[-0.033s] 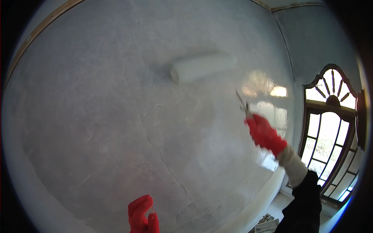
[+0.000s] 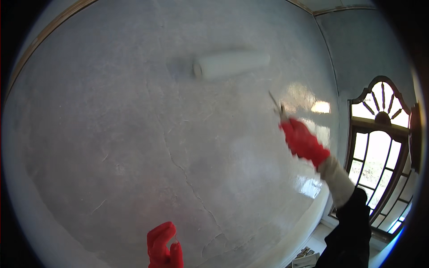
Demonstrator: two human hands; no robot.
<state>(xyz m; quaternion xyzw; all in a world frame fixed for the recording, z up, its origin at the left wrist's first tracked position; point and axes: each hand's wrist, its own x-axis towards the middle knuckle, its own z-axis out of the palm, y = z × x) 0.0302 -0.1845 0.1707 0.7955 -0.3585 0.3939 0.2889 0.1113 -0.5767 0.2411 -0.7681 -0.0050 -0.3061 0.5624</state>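
Observation:
My right hand (image 2: 305,142), in a red glove, is closed round the handle of a paint roller (image 2: 232,64). The white roller sleeve lies against the grey wall (image 2: 125,147) up and to the left of that hand, blurred by motion. A thin metal rod shows just above the glove; most of the handle is hidden in the grip. Low in the view, my left hand (image 2: 163,248), also red-gloved, is raised in front of the wall with its fingers loosely curled. A gap shows between its thumb and fingers, and nothing is visible in it.
A long crack runs down the wall's middle. Shiny, wet-looking patches reflect light near the right hand. On the right is a dark-framed window (image 2: 380,147) with an arched top. A white tray-like container (image 2: 306,260) sits low beside my right arm. Wooden trim edges the wall's top.
The paint roller has moved up the wall and slightly left, with my right hand rising a little. My left hand stays nearly in place.

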